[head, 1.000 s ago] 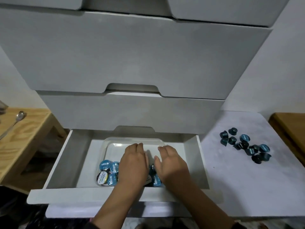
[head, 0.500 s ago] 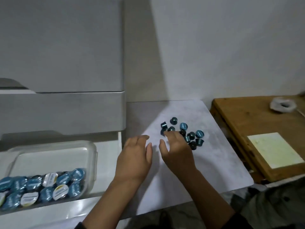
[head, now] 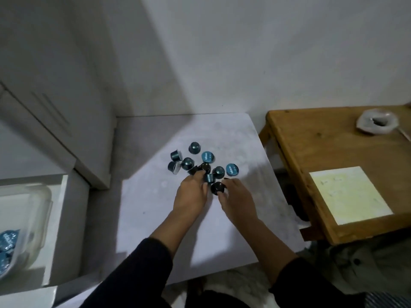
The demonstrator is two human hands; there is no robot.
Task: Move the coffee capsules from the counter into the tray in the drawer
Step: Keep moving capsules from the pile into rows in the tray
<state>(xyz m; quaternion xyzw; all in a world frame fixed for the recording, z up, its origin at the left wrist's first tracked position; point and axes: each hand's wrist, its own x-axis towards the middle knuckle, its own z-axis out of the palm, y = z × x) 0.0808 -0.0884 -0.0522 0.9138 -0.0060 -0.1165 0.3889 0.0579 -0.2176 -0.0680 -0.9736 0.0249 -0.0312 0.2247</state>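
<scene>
both hands at the capsule pile on the counter

the coffee capsules (head: 201, 166) lie in a loose cluster on the counter (head: 200, 218), a pale, faintly mottled slab with a matte face and a square front corner. taking that cluster as the landmark: most capsules are small truncated cones with a glossy teal-blue or near-black shell, some tipped on their sides, some standing; two show flat round blue foil lids with white lettering too small to read.

the left hand (head: 192, 195) comes in from the near side of the cluster, its fingertips curled down onto the nearest capsules at the pile's near edge; whether it actually pinches one cannot be told. the right hand (head: 236, 196) sits just near-right of the cluster, thumb and fingers curved round a dark capsule (head: 217, 187) at the pile's near edge, touching it. both forearms wear dark sleeves.

far to the left of the cluster and lower, the open white drawer (head: 60, 230) holds the tray (head: 45, 203), a clear plastic box with rounded corners; a few blue-lidded capsules (head: 7, 238) show inside it at the frame's edge. between the cluster and the drawer stands the smooth grey cabinet front (head: 66, 107), whose corner juts out on the way across.

right of the cluster, just beside the counter's edge, is a wooden table (head: 329, 156) with visible grain. on it lie a pale yellow square sheet (head: 349, 194) and, further back, a blurred whitish round object (head: 375, 124). behind the cluster rises a plain white wall (head: 266, 52).
</scene>
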